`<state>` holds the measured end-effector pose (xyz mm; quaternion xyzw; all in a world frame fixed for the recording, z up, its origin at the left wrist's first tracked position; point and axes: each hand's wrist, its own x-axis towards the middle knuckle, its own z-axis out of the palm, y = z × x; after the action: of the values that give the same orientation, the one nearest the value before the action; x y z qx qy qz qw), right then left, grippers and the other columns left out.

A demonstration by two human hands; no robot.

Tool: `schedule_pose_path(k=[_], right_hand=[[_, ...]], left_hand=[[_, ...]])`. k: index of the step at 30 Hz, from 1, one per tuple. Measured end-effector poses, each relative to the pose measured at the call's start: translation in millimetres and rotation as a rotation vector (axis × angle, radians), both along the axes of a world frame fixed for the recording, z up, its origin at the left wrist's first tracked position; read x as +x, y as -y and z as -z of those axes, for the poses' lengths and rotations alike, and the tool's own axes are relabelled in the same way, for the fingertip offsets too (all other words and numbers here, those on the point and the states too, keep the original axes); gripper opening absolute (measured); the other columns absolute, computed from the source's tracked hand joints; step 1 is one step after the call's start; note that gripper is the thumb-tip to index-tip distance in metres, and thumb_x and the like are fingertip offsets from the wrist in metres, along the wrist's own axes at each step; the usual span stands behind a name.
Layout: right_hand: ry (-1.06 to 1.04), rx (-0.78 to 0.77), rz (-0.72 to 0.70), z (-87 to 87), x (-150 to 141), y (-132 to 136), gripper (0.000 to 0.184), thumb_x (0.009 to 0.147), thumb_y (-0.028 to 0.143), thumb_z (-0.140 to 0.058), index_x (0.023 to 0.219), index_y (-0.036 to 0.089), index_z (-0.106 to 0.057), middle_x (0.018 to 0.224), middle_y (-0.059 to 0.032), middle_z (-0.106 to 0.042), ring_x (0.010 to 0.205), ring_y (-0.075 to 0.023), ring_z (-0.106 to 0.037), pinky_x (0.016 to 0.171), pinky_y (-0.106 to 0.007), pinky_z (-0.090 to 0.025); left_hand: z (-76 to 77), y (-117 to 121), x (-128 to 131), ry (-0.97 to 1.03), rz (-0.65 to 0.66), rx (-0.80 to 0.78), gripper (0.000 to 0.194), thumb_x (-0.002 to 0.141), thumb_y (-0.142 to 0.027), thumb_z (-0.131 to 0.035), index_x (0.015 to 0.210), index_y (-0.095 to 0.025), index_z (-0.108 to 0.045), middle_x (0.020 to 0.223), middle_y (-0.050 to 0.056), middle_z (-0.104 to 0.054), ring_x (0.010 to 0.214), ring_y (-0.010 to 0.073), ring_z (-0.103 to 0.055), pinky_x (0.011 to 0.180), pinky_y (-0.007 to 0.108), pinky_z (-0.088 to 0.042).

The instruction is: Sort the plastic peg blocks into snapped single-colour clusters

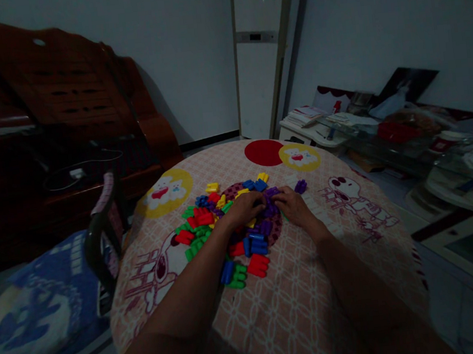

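Plastic building blocks in red, green, blue, yellow and purple lie in a loose heap on the round table. My left hand (246,207) is over the middle of the heap, its fingers curled down beside the purple blocks; what its fingertips hold, if anything, is hidden. Opposite it, my right hand (293,206) pinches at a purple block (271,192) on the heap's right side. A separate purple block (300,186) lies just beyond the right hand. Nearest me are a red block (258,265) and a green block (237,277).
A patterned cloth covers the table (277,319). On the left are a chair with a blue cushion (51,303) and a wooden bench (62,94). A cluttered glass-topped cabinet (368,143) stands at right, and a tall white unit (258,79) behind.
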<state>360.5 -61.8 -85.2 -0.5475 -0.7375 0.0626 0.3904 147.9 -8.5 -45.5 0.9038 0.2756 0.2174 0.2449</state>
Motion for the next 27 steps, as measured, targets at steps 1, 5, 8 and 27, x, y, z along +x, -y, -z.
schedule_pose_path(k=[1,5,8,27], right_hand=[[-0.025,0.007,0.015,-2.8,-1.1,1.6,0.021,0.082,0.016,-0.061,0.094,0.022,-0.079,0.104,-0.0087,-0.069,0.099,-0.0230,-0.065,0.092,-0.040,-0.054],[-0.139,0.057,0.094,-15.4,-2.0,8.3,0.016,0.075,0.014,-0.062,0.080,0.021,-0.075,0.085,-0.0055,-0.070,0.084,-0.0212,-0.067,0.081,-0.036,-0.055],[-0.250,0.131,0.207,-27.0,5.8,12.3,0.012,0.076,0.020,-0.062,0.082,0.020,-0.073,0.084,-0.0047,-0.071,0.075,-0.0194,-0.066,0.073,-0.034,-0.055],[0.087,0.168,0.613,-0.1,71.6,11.1,0.032,0.076,0.016,-0.050,0.098,0.014,-0.072,0.096,-0.0154,-0.073,0.088,-0.0281,-0.064,0.085,-0.043,-0.051]], left_hand=[[0.0,0.4,-0.1,-0.007,-0.005,0.000,0.010,0.083,-0.020,-0.061,0.088,-0.019,-0.069,0.092,0.005,-0.071,0.089,0.0211,-0.064,0.089,0.033,-0.048],[0.1,1.1,-0.2,-0.029,-0.015,0.002,0.010,0.085,-0.022,-0.060,0.089,-0.019,-0.069,0.092,0.006,-0.070,0.088,0.0219,-0.064,0.087,0.033,-0.048],[1.3,-0.2,-0.2,-0.028,-0.018,-0.010,0.011,0.085,-0.023,-0.060,0.089,-0.019,-0.069,0.092,0.007,-0.071,0.088,0.0227,-0.064,0.087,0.033,-0.049],[0.3,0.5,-0.3,-0.043,-0.033,-0.012,0.012,0.086,-0.024,-0.060,0.092,-0.019,-0.069,0.096,0.007,-0.072,0.093,0.0230,-0.065,0.089,0.034,-0.049]])
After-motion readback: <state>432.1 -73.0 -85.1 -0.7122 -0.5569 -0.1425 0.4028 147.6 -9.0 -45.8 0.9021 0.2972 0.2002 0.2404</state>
